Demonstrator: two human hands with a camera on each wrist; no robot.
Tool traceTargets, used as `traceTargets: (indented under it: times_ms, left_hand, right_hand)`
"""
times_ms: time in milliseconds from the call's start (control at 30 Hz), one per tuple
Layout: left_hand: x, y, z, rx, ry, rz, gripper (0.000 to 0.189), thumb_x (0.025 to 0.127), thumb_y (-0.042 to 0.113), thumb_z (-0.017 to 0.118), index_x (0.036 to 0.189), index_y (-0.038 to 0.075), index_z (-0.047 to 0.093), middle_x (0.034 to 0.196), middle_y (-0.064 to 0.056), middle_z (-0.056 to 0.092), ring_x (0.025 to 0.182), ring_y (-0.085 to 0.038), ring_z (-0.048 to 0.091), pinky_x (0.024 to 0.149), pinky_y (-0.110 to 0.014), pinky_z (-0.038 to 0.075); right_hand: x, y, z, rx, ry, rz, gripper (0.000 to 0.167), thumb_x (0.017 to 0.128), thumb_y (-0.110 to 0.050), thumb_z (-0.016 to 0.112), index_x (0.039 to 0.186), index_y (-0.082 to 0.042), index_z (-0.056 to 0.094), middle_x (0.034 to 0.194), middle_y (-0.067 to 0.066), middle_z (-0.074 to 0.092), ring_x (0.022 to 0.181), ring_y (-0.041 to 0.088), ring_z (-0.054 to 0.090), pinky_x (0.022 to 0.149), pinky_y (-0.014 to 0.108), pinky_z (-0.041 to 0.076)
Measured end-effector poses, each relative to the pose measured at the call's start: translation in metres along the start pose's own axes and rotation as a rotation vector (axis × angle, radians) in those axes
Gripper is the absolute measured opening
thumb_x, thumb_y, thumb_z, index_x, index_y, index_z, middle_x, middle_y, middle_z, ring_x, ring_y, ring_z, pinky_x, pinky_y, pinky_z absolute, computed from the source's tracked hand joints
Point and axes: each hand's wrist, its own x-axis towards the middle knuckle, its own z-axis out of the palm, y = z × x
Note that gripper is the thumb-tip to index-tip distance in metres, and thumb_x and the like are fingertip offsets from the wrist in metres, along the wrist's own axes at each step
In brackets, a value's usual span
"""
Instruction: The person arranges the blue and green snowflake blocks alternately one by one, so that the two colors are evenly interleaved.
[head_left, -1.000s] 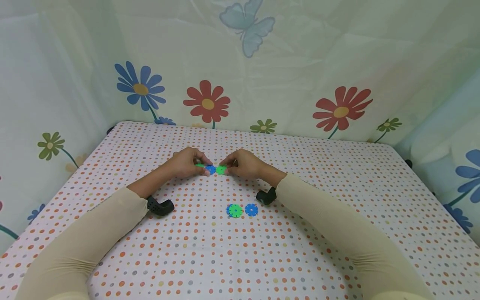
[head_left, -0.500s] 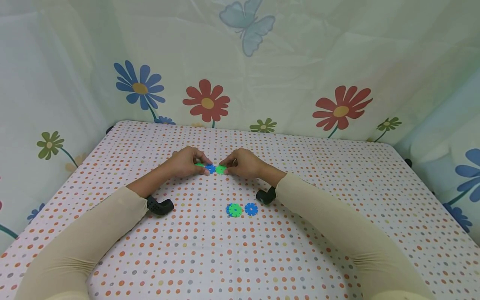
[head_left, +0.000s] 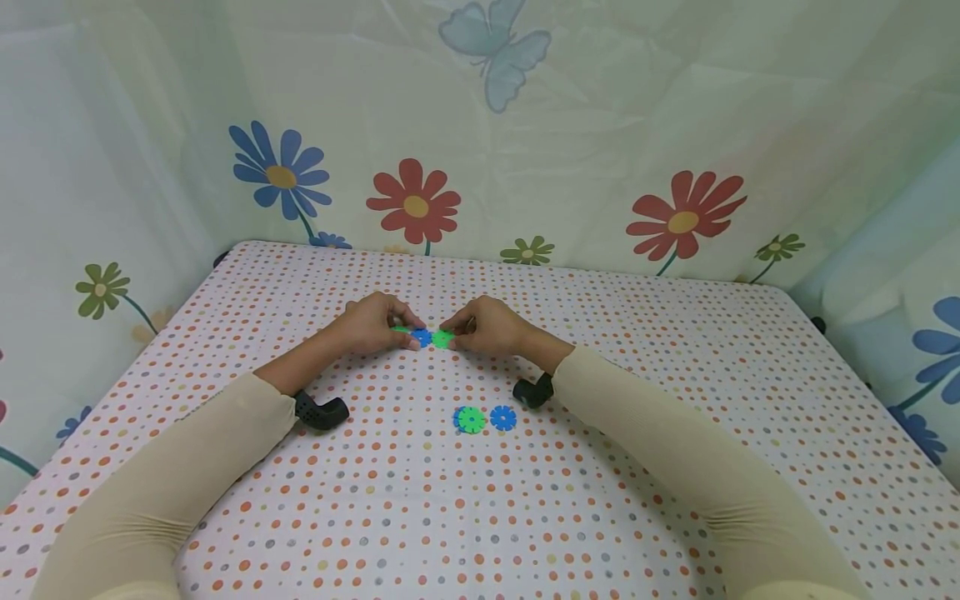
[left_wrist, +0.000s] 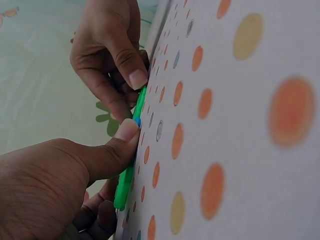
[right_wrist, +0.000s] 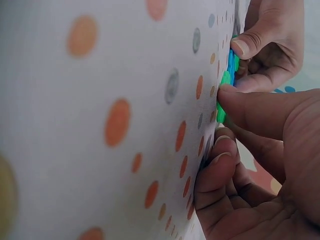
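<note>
My left hand (head_left: 369,327) pinches a blue notched disc (head_left: 423,339) between thumb and fingers. On that disc's left, a green notched disc (head_left: 400,330) is partly covered by the same hand. From the other side my right hand (head_left: 492,327) pinches a second green disc (head_left: 440,340), whose edge meets the blue one. In the right wrist view the blue disc (right_wrist: 231,65) and the right-hand green disc (right_wrist: 223,116) appear edge-on, close against the tablecloth. The left wrist view shows the left green disc (left_wrist: 123,190) below my left thumb.
Nearer on the dotted tablecloth (head_left: 360,517), a loose green disc (head_left: 472,420) overlaps a blue disc (head_left: 456,419), with another blue disc (head_left: 503,418) to their right. Black wrist devices (head_left: 322,414) stick out below both forearms. A flower-printed curtain (head_left: 570,150) hangs behind the table.
</note>
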Motion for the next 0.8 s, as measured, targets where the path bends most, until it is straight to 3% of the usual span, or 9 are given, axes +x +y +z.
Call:
traceTargets:
  times_ms: [500, 800]
  left_hand:
    - [-0.003, 0.002, 0.000, 0.013, 0.014, -0.003, 0.025, 0.083, 0.033, 0.080, 0.106, 0.024, 0.077, 0.118, -0.001, 0.070, 0.087, -0.019, 0.057, 0.094, -0.052, 0.027]
    - [-0.004, 0.006, 0.000, 0.028, 0.017, 0.000, 0.025, 0.083, 0.032, 0.080, 0.106, 0.022, 0.077, 0.119, -0.002, 0.070, 0.089, -0.019, 0.057, 0.095, -0.054, 0.027]
  right_hand:
    - [-0.001, 0.000, -0.002, 0.045, -0.005, -0.005, 0.035, 0.092, -0.022, 0.069, 0.126, -0.011, 0.069, 0.099, 0.003, 0.069, 0.081, 0.012, 0.059, 0.073, 0.024, 0.047]
    - [-0.019, 0.007, -0.004, 0.084, 0.000, 0.001, 0.043, 0.089, -0.020, 0.073, 0.130, -0.010, 0.065, 0.096, 0.003, 0.067, 0.078, 0.012, 0.057, 0.068, 0.024, 0.044]
